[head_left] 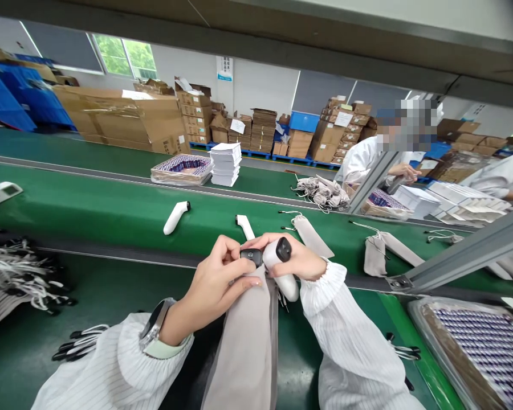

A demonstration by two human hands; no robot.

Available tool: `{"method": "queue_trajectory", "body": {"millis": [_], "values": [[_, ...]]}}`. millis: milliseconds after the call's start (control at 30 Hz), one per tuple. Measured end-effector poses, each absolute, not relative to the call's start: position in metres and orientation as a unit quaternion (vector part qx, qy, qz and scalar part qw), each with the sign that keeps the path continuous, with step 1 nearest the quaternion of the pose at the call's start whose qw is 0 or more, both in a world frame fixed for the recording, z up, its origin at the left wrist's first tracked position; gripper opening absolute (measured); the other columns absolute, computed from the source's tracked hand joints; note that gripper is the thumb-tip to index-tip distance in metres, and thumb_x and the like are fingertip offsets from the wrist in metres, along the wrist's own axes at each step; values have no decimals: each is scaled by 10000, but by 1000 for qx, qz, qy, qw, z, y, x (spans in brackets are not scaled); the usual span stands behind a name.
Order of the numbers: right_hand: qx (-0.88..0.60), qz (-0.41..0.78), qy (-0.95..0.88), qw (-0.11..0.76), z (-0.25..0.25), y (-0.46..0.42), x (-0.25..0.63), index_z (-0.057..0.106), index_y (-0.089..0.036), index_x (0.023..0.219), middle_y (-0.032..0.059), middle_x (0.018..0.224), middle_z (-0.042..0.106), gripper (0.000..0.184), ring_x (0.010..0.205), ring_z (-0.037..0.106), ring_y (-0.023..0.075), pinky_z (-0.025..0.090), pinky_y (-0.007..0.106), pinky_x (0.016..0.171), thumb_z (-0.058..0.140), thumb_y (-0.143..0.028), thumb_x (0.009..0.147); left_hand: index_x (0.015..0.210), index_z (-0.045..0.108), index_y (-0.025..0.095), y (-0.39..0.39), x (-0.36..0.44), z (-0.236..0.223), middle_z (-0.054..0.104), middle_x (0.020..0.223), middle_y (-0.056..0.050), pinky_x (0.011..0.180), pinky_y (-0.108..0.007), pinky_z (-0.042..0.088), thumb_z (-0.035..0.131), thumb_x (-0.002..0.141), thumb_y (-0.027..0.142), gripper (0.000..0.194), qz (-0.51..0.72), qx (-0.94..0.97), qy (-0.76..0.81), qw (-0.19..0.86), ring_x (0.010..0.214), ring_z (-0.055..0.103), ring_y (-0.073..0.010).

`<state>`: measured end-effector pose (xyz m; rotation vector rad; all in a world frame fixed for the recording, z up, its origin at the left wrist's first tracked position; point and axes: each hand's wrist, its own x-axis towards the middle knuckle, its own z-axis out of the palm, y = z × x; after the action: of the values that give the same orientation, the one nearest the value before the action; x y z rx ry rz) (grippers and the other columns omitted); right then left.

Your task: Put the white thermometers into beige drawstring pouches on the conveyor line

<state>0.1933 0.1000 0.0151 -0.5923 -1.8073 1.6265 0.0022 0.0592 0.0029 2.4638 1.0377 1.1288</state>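
Note:
My left hand [216, 279] pinches the mouth of a long light-grey fabric pouch [248, 341] that hangs toward me. At that mouth, a dark end piece [251, 257] shows under my left thumb and fingers; whether it sits inside the pouch is unclear. My right hand [301, 259] is closed around a white handheld thermometer [287, 287] with a black end. Both hands are close together, and the right fingertips reach behind the dark piece. Two similar white thermometers, one at left [176, 218] and one just beyond my hands [244, 226], lie on the green conveyor belt [111, 210].
Grey drawstring pouches [312, 234] lie on the belt at right. A bundle of pouches with black-tipped cords [17, 279] is at left. A tray of striped small items [483, 347] stands at right, near a slanted metal post [465, 250]. A co-worker [363, 159] sits across.

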Motion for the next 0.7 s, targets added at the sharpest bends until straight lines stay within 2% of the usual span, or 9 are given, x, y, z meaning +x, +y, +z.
{"method": "queue_trajectory", "body": {"millis": [133,300,367,433,467,533,600,700], "values": [[-215,620,-716,237,14,106,203,540,-148,1036,62,1055,551,504,875,537,148,429,275,749,617,-68,544,718,522,176,57,0,10,288,808,3,636,-241,354,471,814,269,143,345,848,354,188,694,374,-109],[-194,609,-758,128,9,105,195,541,-125,1020,1,854,578,498,731,552,107,441,222,669,656,-116,535,678,496,180,59,-4,20,320,803,7,608,-200,365,461,818,338,214,248,841,334,345,729,395,-111],[-179,612,-766,77,7,101,188,520,-119,1024,-16,766,568,508,684,556,106,445,212,621,663,-139,538,676,493,181,60,-4,20,330,807,8,575,-191,356,442,825,355,235,254,831,349,350,704,394,-106],[-180,646,-740,53,4,98,185,421,-151,1124,-34,707,557,592,626,565,102,454,214,565,634,-150,572,680,496,182,62,-6,20,346,814,7,556,-190,347,425,829,363,246,262,830,367,328,673,393,-101],[-196,657,-725,59,3,97,185,356,-180,1172,-47,681,550,637,584,563,96,454,213,530,610,-145,589,693,502,184,63,-9,20,356,826,5,559,-193,347,417,830,368,245,266,830,382,308,664,397,-100],[-275,616,-727,127,-1,99,188,303,-229,1197,-78,617,520,659,492,526,77,422,190,460,568,-127,602,767,519,196,63,-16,23,389,864,-1,572,-206,349,415,822,388,226,266,817,440,259,643,409,-100],[-388,490,-744,237,-5,105,195,395,-235,1105,-90,569,482,551,437,463,59,360,165,411,557,-123,590,798,527,197,61,-24,30,436,804,3,541,-212,333,438,795,429,249,218,799,505,241,583,405,-101],[-509,311,-721,353,-12,120,209,485,-205,866,-85,532,446,315,420,417,56,303,163,384,563,-142,567,638,511,173,51,-33,45,377,549,39,445,-200,248,423,789,456,333,114,781,514,335,466,317,-87]]}}
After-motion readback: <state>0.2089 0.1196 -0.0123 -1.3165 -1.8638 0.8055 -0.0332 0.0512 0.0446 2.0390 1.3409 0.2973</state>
